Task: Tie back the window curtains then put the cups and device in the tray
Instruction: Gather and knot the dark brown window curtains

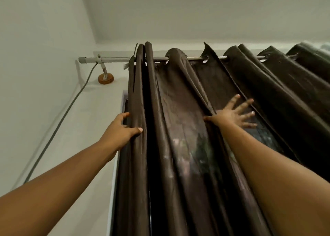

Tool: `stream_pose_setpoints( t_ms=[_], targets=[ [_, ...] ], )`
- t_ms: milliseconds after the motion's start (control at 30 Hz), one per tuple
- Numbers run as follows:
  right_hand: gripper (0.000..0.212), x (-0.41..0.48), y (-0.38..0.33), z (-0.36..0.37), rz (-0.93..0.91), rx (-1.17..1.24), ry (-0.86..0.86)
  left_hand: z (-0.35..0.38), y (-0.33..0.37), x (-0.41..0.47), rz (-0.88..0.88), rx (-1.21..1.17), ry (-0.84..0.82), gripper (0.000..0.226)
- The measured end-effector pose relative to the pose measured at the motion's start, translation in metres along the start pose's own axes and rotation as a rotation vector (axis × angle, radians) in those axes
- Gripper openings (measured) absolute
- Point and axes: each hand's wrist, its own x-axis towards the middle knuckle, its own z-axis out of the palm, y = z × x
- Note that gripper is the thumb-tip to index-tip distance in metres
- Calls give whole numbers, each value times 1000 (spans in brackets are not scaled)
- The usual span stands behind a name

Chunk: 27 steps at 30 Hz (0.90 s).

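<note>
View is tilted steeply upward, along the wall toward the ceiling (196, 12).

Dark brown curtain (178, 110) is hung by eyelets on a metal rod (114, 59) and is gathered in deep folds across the window. Its left edge is bunched just right of the rod's end. Faint daylight is seen through the lower cloth.

Left arm is stretched up and forward, elbow nearly straight. The left hand (121, 130) is closed round the curtain's left edge: the thumb (138, 129) is pressed on the front of the outermost fold, and the fingers (125, 115) are curled behind it. The cloth is clamped between them.

Right arm is likewise raised, reaching further right and slightly higher. The right hand (230, 116) is laid flat on a fold, fingers straight and spread wide, thumb stuck out to the left against a ridge of cloth. Nothing is clasped; the palm is only pressed to the fabric.

A rod bracket (105, 76) with a round brown base is fixed to the wall. A grey cable (67, 110) is run down from the rod's end.
</note>
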Motion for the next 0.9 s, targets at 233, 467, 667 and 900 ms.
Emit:
stream_pose_setpoints(
  t_ms=[233,467,667,900],
  targets=[
    [30,-15,-23,26,-385,70,-24,2,-1,-1,-8,-25,23,65],
    [49,-117,-149,42,-924,133,-710,-21,0,-10,-119,-264,35,53],
    [58,-103,-116,29,-773,138,-295,-30,-9,-20,-131,-189,23,62],
    [65,-103,-66,46,-386,689,-879,0,-2,-22,-181,-177,-14,76]
  ],
)
